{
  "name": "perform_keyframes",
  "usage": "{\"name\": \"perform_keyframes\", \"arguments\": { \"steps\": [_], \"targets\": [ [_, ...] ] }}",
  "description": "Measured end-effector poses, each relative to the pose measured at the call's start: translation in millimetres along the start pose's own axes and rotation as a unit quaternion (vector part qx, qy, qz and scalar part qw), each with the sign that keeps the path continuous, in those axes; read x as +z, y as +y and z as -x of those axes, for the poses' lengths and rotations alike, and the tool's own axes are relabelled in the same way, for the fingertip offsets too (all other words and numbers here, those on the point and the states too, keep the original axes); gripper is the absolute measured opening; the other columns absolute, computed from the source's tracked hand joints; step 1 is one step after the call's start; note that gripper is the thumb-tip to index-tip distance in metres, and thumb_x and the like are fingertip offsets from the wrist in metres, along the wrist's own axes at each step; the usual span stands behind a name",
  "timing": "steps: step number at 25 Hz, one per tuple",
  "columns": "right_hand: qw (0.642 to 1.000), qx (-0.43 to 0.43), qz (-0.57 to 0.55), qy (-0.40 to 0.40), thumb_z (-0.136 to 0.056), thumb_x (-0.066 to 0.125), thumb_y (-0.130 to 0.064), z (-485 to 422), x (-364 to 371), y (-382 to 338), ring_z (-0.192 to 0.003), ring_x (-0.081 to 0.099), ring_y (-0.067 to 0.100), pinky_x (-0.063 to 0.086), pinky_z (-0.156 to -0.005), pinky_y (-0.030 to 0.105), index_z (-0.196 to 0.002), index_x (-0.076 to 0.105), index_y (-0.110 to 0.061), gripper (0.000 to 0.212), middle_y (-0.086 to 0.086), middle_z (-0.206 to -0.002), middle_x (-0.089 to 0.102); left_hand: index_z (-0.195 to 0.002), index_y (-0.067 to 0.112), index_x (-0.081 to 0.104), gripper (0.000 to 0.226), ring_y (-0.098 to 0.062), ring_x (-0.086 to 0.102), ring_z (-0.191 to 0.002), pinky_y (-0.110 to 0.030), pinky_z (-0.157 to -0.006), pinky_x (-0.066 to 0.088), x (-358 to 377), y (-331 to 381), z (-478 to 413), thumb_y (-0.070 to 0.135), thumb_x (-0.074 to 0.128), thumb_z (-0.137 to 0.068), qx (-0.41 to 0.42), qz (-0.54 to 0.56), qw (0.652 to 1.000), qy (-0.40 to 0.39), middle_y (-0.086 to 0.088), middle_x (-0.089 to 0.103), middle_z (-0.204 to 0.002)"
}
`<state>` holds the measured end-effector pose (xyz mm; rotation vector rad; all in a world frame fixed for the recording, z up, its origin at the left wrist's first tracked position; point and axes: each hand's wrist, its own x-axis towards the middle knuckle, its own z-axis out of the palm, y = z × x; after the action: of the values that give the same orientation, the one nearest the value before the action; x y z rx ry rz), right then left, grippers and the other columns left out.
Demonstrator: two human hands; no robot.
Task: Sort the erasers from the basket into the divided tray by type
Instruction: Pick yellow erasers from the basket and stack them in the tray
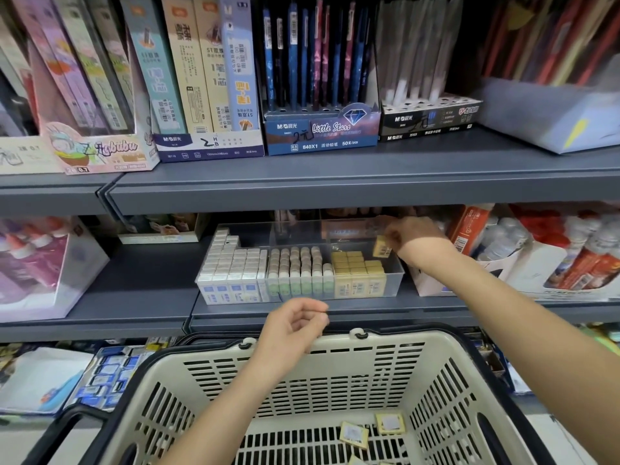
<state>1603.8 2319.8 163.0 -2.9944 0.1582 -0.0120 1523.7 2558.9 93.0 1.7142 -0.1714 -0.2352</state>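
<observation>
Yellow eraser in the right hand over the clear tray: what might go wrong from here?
1. The right hand pinches the yellow eraser close to the right wall of the divided tray. If it is released carelessly, it might fall outside, onto the shelf.
2. The yellow stack below it is stepped and uneven, so a bump from the fingers could topple pieces.

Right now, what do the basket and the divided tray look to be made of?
Basket: moulded plastic, matte beige, judging by its slotted walls and rounded rim; the black handles are likely plastic too.
Divided tray: clear rigid plastic, probably acrylic, with a glossy finish; the erasers show through its front wall and its edges catch the light.
</observation>
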Motion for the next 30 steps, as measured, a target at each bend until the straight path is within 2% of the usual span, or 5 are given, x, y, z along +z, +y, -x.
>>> {"name": "perform_keyframes", "arguments": {
  "steps": [13, 18, 21, 26, 30],
  "targets": [
    [0.996, -0.038, 0.063, -0.042, -0.095, 0.042, -0.027, -7, 30, -8, -0.117, 0.050, 0.026, 0.038, -0.097, 0.034, -0.118, 0.061, -0.034, 0.031, 0.000, -0.131, 0.056, -0.096, 0.019, 0.062, 0.012, 0.000, 0.060, -0.065, -0.015, -0.054, 0.044, -11, -52, 42, 0.010, 0.057, -0.091, -0.076, -0.047, 0.992, -0.085, -0.001, 0.067, -0.086],
    [0.956, -0.043, -0.276, 0.091, -0.087, 0.061, -0.024, 63, 35, -19, -0.091, 0.060, 0.007, 0.042, -0.083, 0.019, -0.099, 0.071, -0.023, 0.016, -0.007, -0.101, 0.067, -0.098, 0.026, 0.061, 0.011, -0.001, 0.063, -0.074, -0.014, -0.060, 0.047, -17, -67, 46, 0.018, 0.056, -0.092, -0.091, -0.101, 0.984, -0.119, 0.000, 0.068, -0.095],
    [0.928, -0.060, -0.365, 0.046, -0.084, 0.064, -0.026, 118, 58, -36, -0.079, 0.060, -0.002, 0.046, -0.075, 0.017, -0.085, 0.071, -0.027, 0.007, -0.019, -0.083, 0.066, -0.094, 0.026, 0.059, 0.011, -0.003, 0.060, -0.080, -0.012, -0.064, 0.047, -12, -80, 50, 0.016, 0.057, -0.091, -0.087, -0.137, 0.977, -0.137, 0.004, 0.065, -0.095],
    [0.960, -0.072, -0.128, -0.238, -0.085, 0.060, -0.039, 162, 145, -61, -0.089, 0.057, 0.010, 0.048, -0.080, 0.028, -0.103, 0.063, -0.021, 0.025, -0.004, -0.103, 0.064, -0.104, 0.013, 0.061, 0.015, -0.009, 0.056, -0.086, -0.023, -0.081, 0.049, 5, -122, 59, 0.016, 0.060, -0.090, -0.105, -0.218, 0.956, -0.165, 0.000, 0.061, -0.100],
    [0.949, -0.011, 0.066, -0.308, -0.080, 0.065, -0.043, 170, 195, -43, -0.109, 0.053, 0.021, 0.048, -0.084, 0.034, -0.123, 0.047, -0.018, 0.053, 0.004, -0.124, 0.050, -0.112, 0.015, 0.058, 0.028, -0.011, 0.056, -0.096, -0.023, -0.083, 0.047, 12, -153, 73, 0.022, 0.064, -0.086, -0.127, -0.295, 0.923, -0.214, -0.001, 0.059, -0.116]
  ]
}}
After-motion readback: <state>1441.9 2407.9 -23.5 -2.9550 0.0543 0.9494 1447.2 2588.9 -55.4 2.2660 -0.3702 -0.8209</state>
